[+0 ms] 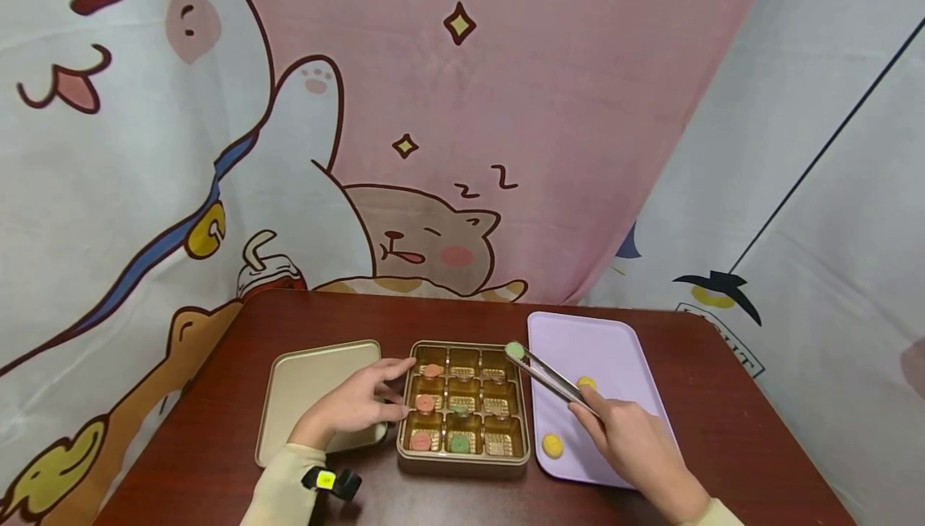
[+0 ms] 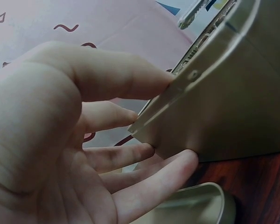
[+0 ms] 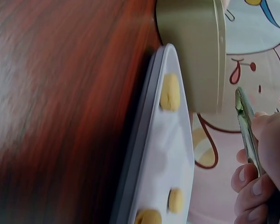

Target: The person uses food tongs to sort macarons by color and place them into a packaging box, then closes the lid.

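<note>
My right hand [image 1: 636, 442] grips metal tongs [image 1: 552, 380], which pinch a small round green mooncake-like piece [image 1: 515, 351] at their tips. It is over the back right corner of the gold tin [image 1: 462, 468]. The tin has a divided gold insert in rows and columns. Its left column holds orange [image 1: 425, 403] and pink [image 1: 421, 440] pieces; green ones [image 1: 459, 443] sit in the middle column's front and middle compartments. My left hand [image 1: 361, 401] rests its extended fingertips against the tin's left side, also seen in the left wrist view on the outer wall [image 2: 224, 107].
A lilac tray [image 1: 600, 349] lies right of the tin, carrying yellow pieces [image 1: 552, 446], several in the right wrist view [image 3: 170, 92]. The tin's lid [image 1: 311, 381] lies on the left, partly under my left hand. A printed cloth [image 1: 578, 108] hangs behind the dark wooden table [image 1: 448, 313].
</note>
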`<state>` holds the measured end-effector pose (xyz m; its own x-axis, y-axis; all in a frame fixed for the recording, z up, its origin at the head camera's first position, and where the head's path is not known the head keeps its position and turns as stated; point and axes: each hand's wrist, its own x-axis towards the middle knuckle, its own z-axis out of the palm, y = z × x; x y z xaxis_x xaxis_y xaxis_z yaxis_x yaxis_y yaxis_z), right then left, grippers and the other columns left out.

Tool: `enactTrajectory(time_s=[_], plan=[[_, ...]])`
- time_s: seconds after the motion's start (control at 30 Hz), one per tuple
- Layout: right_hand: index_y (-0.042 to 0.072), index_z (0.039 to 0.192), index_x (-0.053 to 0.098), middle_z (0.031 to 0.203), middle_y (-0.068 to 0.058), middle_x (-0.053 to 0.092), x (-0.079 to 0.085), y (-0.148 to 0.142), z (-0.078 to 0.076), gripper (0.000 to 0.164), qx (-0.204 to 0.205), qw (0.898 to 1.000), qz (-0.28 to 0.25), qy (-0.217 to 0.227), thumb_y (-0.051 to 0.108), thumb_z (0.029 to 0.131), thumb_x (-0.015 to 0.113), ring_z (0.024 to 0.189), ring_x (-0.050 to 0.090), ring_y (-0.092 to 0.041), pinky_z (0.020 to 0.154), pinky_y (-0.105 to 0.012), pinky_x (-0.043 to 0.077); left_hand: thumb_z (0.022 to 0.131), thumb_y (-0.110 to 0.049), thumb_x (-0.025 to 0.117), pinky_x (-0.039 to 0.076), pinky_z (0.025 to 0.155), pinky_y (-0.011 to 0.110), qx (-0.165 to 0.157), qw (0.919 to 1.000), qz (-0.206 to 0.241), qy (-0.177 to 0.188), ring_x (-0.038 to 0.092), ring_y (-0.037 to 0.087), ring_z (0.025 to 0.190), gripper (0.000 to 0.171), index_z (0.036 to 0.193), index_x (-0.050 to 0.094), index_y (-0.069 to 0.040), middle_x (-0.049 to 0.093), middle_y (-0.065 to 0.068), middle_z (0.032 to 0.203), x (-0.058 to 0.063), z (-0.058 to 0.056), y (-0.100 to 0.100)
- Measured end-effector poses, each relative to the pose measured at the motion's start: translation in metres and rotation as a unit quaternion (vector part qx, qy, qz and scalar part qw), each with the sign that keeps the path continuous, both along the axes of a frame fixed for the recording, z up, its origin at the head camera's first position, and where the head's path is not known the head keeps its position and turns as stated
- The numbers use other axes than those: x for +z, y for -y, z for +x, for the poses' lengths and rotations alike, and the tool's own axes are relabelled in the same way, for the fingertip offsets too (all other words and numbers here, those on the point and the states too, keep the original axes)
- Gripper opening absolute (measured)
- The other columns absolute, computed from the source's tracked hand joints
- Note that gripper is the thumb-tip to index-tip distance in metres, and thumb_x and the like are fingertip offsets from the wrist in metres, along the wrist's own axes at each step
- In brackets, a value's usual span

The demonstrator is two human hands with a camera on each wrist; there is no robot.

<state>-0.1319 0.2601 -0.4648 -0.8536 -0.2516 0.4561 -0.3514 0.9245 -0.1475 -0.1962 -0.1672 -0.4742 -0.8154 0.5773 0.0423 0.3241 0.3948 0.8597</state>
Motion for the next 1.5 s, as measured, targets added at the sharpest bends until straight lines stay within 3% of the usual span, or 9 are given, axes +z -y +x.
enactTrajectory(time_s=[0.17,0.3,0.53,0.77,0.93,1.17,1.5], plan=[[0.026,0.092,0.062,0.060,0.015,0.040,0.001,0.017,-0.003,0.018,0.025,1.000,0.018,-0.001,0.036,0.097,0.076,0.053,0.038,-0.007,0.043,-0.029,0.032,0.094,-0.013,0.077,0.060,0.081,0.028,0.001,1.0000,0.002,0.001,0.071,0.035,0.111,0.083,0.162,0.033,0.004,0.029,0.036,0.162,-0.001,0.001,0.000],[0.028,0.092,0.060,0.059,0.016,0.035,0.000,0.029,-0.008,0.019,0.044,0.999,0.029,-0.012,0.038,0.099,0.074,0.050,0.038,-0.006,0.039,-0.029,0.031,0.094,-0.014,0.077,0.060,0.083,0.028,0.007,1.0000,-0.004,0.004,0.071,0.034,0.110,0.083,0.162,0.033,0.002,0.031,0.034,0.161,-0.002,0.001,-0.001],[0.025,0.102,0.068,0.059,0.018,0.048,-0.001,0.047,-0.013,0.018,0.058,0.997,0.047,-0.016,0.043,0.100,0.071,0.051,0.050,-0.006,0.039,-0.033,0.041,0.093,-0.012,0.077,0.060,0.085,0.028,0.016,0.9996,0.009,0.023,0.072,0.033,0.107,0.084,0.163,0.032,0.002,0.034,0.032,0.161,-0.003,0.002,-0.002],[0.020,0.109,0.070,0.061,0.010,0.056,-0.001,0.052,-0.015,0.026,0.046,0.997,0.056,0.002,0.045,0.100,0.070,0.051,0.058,-0.013,0.037,-0.031,0.039,0.094,-0.011,0.077,0.061,0.085,0.028,0.008,0.9996,0.016,0.023,0.072,0.033,0.107,0.083,0.163,0.032,0.002,0.032,0.033,0.161,-0.002,0.002,-0.003],[0.018,0.117,0.073,0.064,0.007,0.062,0.000,0.051,-0.016,0.032,0.038,0.998,0.049,0.006,0.045,0.100,0.071,0.055,0.062,-0.018,0.039,-0.037,0.045,0.094,-0.012,0.077,0.061,0.085,0.029,0.009,0.9997,0.011,0.020,0.072,0.032,0.107,0.084,0.163,0.032,0.001,0.033,0.033,0.161,-0.002,0.002,-0.002],[0.021,0.114,0.072,0.062,0.011,0.058,0.001,0.048,-0.016,0.028,0.040,0.998,0.043,0.013,0.046,0.100,0.070,0.055,0.060,-0.015,0.041,-0.038,0.046,0.093,-0.012,0.078,0.061,0.085,0.028,0.012,0.9998,0.008,0.016,0.072,0.031,0.106,0.085,0.163,0.032,0.002,0.033,0.033,0.161,-0.002,0.001,-0.001],[0.023,0.107,0.069,0.063,0.006,0.058,0.001,0.040,-0.011,0.021,0.050,0.998,0.022,-0.019,0.040,0.097,0.076,0.052,0.059,-0.016,0.040,-0.035,0.041,0.093,-0.010,0.078,0.060,0.085,0.027,0.011,0.9995,0.019,0.023,0.072,0.032,0.106,0.084,0.163,0.032,0.002,0.033,0.033,0.161,-0.001,0.002,0.000]])
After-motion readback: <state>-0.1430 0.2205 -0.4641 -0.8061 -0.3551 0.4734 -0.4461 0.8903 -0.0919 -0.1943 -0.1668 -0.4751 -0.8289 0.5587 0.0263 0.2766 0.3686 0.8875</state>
